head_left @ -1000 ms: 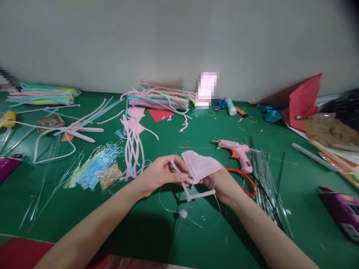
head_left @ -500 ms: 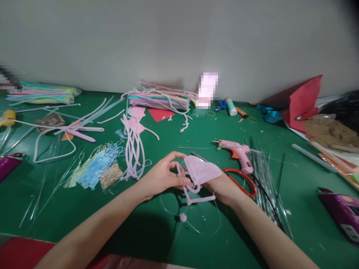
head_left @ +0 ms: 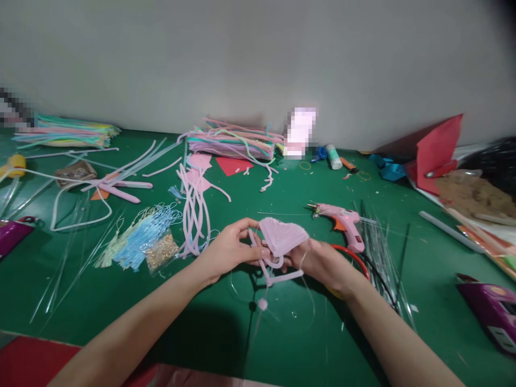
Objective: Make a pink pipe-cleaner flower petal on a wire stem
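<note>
A lilac pipe-cleaner piece [head_left: 283,237] is held up in front of me, with a solid fan-shaped panel on top and a loop and an angled strip below. My left hand [head_left: 237,247] pinches its left side between thumb and fingers. At its right side my right hand [head_left: 322,263] curls behind the panel, its fingertips partly hidden. Thin clear string hangs from the piece in loops. Below, a small lilac pompom [head_left: 263,304] sits on a thin strand. A red scissor-like handle [head_left: 351,253] shows beside my right wrist, partly covered by it.
A pink glue gun [head_left: 342,220] lies right of my hands, near clear thin rods [head_left: 381,258]. On the left are lilac pipe cleaners [head_left: 196,215], blue tassels [head_left: 135,242] and a bag of gold beads [head_left: 161,252]. Pipe-cleaner bundles [head_left: 229,142] lie by the wall.
The lilac piece has shifted slightly left. My right hand has turned and come forward beside it, covering more of the red handle; the metal tip behind the panel is now hidden.
</note>
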The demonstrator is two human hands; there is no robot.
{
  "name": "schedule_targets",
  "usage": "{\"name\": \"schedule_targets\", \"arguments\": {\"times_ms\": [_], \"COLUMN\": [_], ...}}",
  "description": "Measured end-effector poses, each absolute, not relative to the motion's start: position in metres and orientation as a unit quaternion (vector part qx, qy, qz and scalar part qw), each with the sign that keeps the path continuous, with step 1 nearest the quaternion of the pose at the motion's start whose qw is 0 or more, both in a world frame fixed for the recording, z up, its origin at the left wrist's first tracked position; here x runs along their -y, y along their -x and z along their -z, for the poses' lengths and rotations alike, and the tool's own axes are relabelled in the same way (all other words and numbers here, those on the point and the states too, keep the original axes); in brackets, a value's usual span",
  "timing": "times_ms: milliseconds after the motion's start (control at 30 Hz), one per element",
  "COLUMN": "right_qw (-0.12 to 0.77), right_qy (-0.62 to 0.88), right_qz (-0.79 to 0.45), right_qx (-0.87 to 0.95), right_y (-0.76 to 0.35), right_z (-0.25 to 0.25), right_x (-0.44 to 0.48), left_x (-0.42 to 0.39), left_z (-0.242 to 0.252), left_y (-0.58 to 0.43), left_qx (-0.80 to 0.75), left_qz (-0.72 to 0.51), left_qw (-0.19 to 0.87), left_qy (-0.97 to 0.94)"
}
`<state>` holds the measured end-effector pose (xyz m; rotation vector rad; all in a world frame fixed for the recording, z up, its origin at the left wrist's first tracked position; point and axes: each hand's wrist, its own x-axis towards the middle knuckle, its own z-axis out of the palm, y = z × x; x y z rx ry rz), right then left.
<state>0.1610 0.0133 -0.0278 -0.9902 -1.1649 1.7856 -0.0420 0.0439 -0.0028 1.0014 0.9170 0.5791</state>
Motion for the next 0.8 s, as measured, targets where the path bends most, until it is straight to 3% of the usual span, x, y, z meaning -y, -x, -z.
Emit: {"name": "schedule_targets", "arguments": {"times_ms": [100, 333, 800], "right_qw": [0.374, 0.402, 0.407], "right_qy": [0.361, 0.483, 0.499], "right_qz": [-0.699, -0.645, -0.641], "right_qx": [0.491, 0.434, 0.417], "right_y": [-0.161, -0.147, -0.147], "right_z": [0.024, 0.023, 0.025], "right_x": [-0.011, -0.012, -0.011], "left_x": [-0.044, -0.043, -0.042], "left_z": [0.002, 0.002, 0.002], "left_y": [0.042, 0.042, 0.047], "left_qx": [-0.428, -0.421, -0.486], "left_qz": [-0.269, -0.265, -0.396], "left_qw": [0.726, 0.702, 0.449], "left_qy": [-0.465, -0.51, -0.637]}}
